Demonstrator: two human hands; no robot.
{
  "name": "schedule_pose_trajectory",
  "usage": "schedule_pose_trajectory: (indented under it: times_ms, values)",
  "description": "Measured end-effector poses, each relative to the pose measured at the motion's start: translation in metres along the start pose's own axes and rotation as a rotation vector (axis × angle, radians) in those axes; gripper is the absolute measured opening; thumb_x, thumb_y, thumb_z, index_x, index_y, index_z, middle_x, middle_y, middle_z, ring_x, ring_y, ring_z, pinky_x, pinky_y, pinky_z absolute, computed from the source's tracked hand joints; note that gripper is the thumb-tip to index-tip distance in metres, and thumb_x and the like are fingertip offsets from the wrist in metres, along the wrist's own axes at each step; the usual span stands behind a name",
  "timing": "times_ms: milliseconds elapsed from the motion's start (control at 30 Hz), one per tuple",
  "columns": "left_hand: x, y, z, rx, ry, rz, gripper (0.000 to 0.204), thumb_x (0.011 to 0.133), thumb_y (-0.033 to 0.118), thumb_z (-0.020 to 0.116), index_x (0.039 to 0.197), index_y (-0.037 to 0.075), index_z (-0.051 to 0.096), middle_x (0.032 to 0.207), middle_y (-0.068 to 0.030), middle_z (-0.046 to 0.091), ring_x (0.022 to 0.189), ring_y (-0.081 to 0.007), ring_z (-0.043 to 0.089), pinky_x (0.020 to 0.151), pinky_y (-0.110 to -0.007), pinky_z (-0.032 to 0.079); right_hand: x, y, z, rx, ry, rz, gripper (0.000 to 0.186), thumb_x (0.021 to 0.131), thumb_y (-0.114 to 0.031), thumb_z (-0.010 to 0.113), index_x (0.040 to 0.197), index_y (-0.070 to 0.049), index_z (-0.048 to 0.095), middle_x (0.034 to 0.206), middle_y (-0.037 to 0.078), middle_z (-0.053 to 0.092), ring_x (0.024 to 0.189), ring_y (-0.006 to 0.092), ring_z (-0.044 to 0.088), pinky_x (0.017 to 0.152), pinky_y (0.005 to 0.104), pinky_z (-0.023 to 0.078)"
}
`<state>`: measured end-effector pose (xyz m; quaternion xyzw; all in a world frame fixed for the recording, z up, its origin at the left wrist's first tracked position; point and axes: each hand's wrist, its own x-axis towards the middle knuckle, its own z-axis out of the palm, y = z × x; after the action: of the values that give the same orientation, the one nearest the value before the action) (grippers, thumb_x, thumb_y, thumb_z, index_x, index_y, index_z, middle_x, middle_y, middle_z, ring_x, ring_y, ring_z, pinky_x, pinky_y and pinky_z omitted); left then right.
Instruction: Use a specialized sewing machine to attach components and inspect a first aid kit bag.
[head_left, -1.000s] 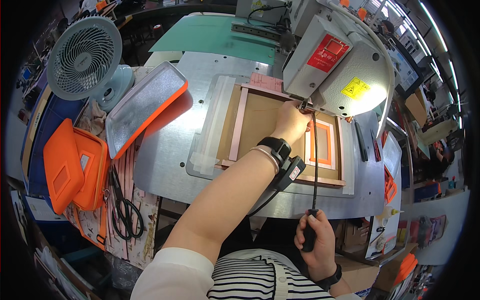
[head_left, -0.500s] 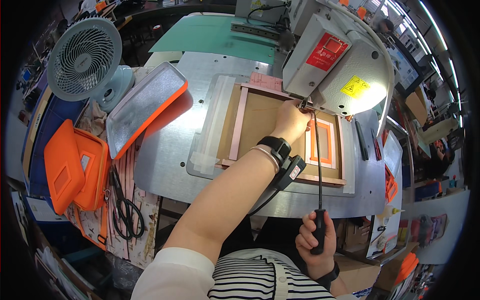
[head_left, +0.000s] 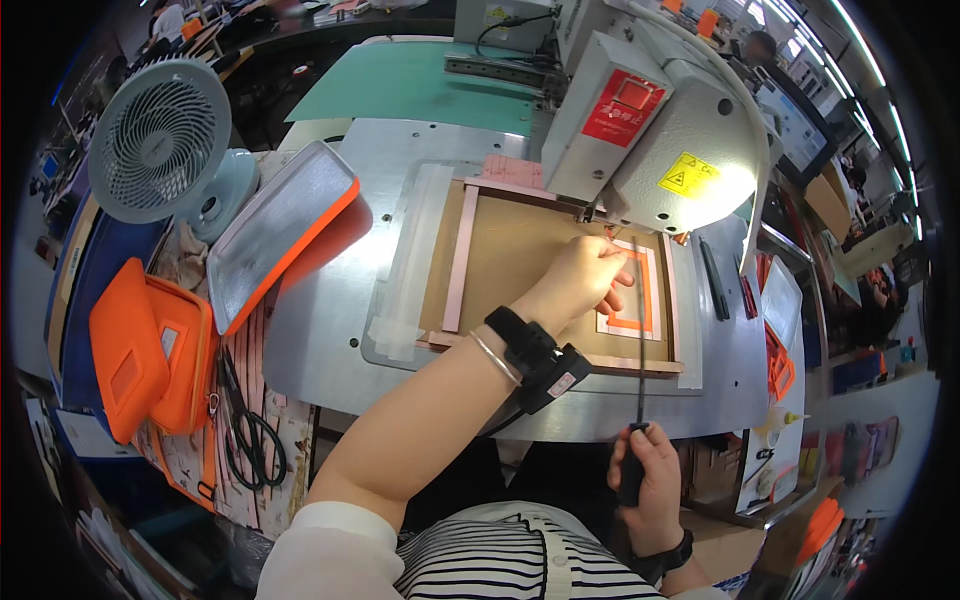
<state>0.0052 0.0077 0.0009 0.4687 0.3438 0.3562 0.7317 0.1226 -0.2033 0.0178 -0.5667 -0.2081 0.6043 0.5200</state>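
Note:
A long thin-shafted screwdriver (head_left: 632, 466) with a black handle is gripped in my right hand (head_left: 655, 505) near the table's front edge. Its shaft points away from me, across the right part of the template. My left hand (head_left: 575, 280) is over the brown template board (head_left: 510, 250), just below the needle area (head_left: 600, 216) of the sewing machine head. Thumb and forefinger come together in a pinch, the other fingers curled; whatever lies between them is too small to make out. Beside these fingertips lies an orange rectangular frame piece (head_left: 648, 300) on a white backing.
The machine head (head_left: 690, 170) hangs over the template's far right. Dark pens (head_left: 714, 280) lie right of the template. At the left are an orange-edged tray (head_left: 285, 225), a fan (head_left: 160, 140), orange cases (head_left: 130, 350) and black scissors (head_left: 250, 435).
My left hand has come down from the needle area toward me, above the template. The screwdriver's tip has left the machine head, and my right hand has shifted slightly.

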Motion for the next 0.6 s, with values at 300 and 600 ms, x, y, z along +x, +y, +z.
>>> schedule_pose_trajectory:
  times_ms: [300,600]
  values:
    - [0.005,-0.003,-0.015,0.099,-0.035,-0.007,0.018,0.087,0.014,0.053,0.091,-0.003,0.055,0.075,-0.0074,0.058,0.056,-0.0112,0.057,0.047,-0.023,0.046,-0.003,0.006,-0.004,0.001,-0.150,0.066,0.020,0.085,-0.008,0.056,0.102,0.000,0.048,0.075,0.007,0.054,0.059,0.0111,0.051,0.053,0.0219,0.042]
    - [0.010,0.003,-0.017,0.016,-0.065,-0.107,0.016,0.088,0.015,0.053,0.094,0.000,0.056,0.076,-0.0029,0.057,0.057,-0.0074,0.055,0.048,-0.019,0.046,-0.016,-0.004,-0.002,-0.113,-0.234,0.097,0.036,0.088,-0.011,0.053,0.120,-0.001,0.039,0.070,0.006,0.054,0.049,0.0095,0.050,0.044,0.0210,0.040]
